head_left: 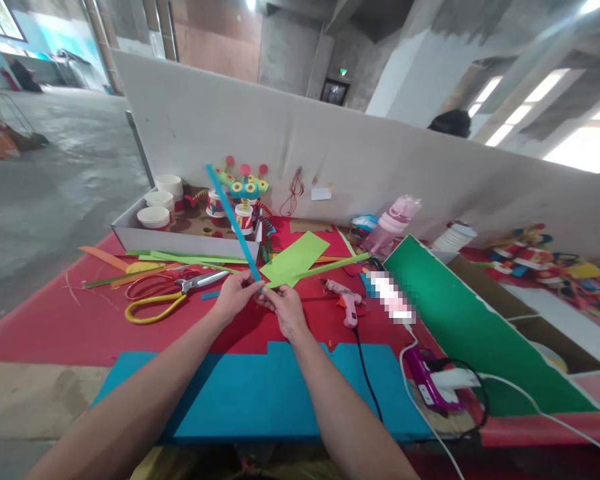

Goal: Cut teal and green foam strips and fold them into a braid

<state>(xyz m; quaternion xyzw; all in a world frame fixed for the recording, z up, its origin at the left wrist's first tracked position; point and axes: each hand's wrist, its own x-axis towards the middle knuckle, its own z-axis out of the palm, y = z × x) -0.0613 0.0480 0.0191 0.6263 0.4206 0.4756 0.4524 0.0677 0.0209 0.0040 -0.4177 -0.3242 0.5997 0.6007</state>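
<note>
Paper strips meet at the person's fingertips, above the middle of the red-covered desk (30,333). The left grip (235,298) is pinched closed on the lower end of a blue strip (233,222), which slants up and to the left, its far end in front of the partition (230,110). The right grip (289,309), just beside it, is closed on the near end of a green strip (333,267) that reaches out to the right over a light green sheet (303,253). Whether the two strips are joined cannot be told, as the fingers cover the place where they meet.

Left of the hands lie scissors (184,287) with one red and one yellow handle, blades pointing toward the left grip. To the right rests a pink glue gun (349,303), its black cord trailing over a blue sheet (250,393) that spreads beneath the forearms. Behind, a shallow box (190,247) holds white cups (154,217) and bright paper figures (244,189). Farther right stand a pink bottle (390,223), a slanted green board (430,320) and a purple power socket (425,387) with a white plug.
</note>
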